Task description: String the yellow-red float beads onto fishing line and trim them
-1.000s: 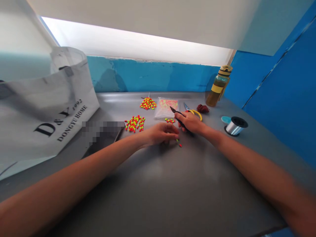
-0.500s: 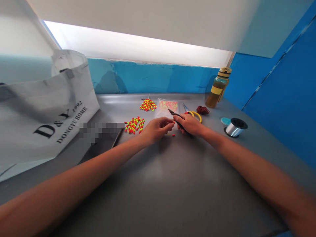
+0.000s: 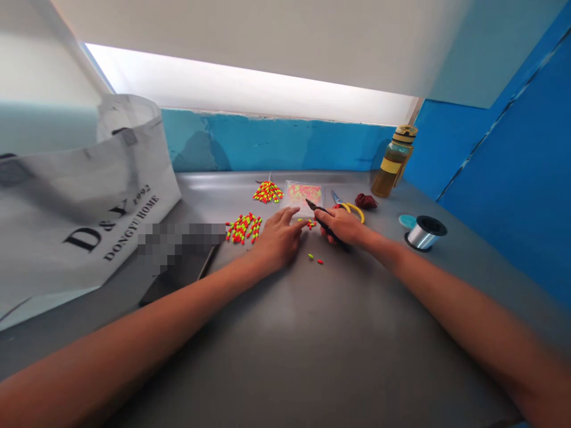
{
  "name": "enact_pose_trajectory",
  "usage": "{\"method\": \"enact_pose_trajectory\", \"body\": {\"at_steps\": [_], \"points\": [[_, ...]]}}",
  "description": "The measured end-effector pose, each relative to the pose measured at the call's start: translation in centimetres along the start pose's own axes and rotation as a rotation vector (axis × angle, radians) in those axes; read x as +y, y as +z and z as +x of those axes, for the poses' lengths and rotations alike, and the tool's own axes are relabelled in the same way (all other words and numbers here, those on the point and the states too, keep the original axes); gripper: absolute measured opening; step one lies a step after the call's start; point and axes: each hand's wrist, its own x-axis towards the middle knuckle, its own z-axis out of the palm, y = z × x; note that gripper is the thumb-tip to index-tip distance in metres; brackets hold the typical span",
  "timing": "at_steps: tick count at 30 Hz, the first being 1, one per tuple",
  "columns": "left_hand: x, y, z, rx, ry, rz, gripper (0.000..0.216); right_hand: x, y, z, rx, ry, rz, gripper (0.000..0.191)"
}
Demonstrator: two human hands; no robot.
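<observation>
My left hand rests low over the grey table, its fingers apart and reaching toward a few small red and yellow-green beads. It does not appear to grip anything. In my right hand is a pair of dark-handled pliers, their tip pointing up and away to the left. Nearer to me, a yellow-green bead and a red bead lie loose. Left of my left hand spreads a pile of two-coloured beads; a second pile sits behind it.
A clear bag of beads lies behind my hands. Yellow-handled scissors, a dark red bundle, a bottle and a wire spool stand right. Left are a large white bag and a dark flat object.
My left hand has opened from a pinch and spread its fingers forward. A yellow-green bead now shows beside a red one on the table. The right hand keeps the pliers almost in place.
</observation>
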Motion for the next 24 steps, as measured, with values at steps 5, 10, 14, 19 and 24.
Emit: {"method": "enact_pose_trajectory", "body": {"at_steps": [5, 10, 14, 19, 24], "points": [[-0.58, 0.96, -0.06, -0.055, 0.044, 0.018, 0.041, -0.25, -0.01, -0.19, -0.016, 0.013, 0.002, 0.041], [-0.8, 1.13, -0.01, -0.086, 0.045, 0.03, 0.038, -0.07, 0.06, 0.0, -0.025, -0.004, 0.002, 0.041], [-0.45, 0.77, -0.03, -0.069, 0.037, -0.015, 0.034, 0.07, 0.1, 0.16, -0.023, -0.008, 0.008, 0.04], [-0.29, 0.56, 0.0, -0.043, 0.049, -0.046, 0.033, 0.08, 0.11, 0.2, -0.026, -0.003, 0.009, 0.039], [-0.68, 0.78, -0.03, -0.023, 0.074, -0.039, 0.029, 0.23, 0.13, 0.29, -0.029, -0.005, 0.0, 0.039]]}}
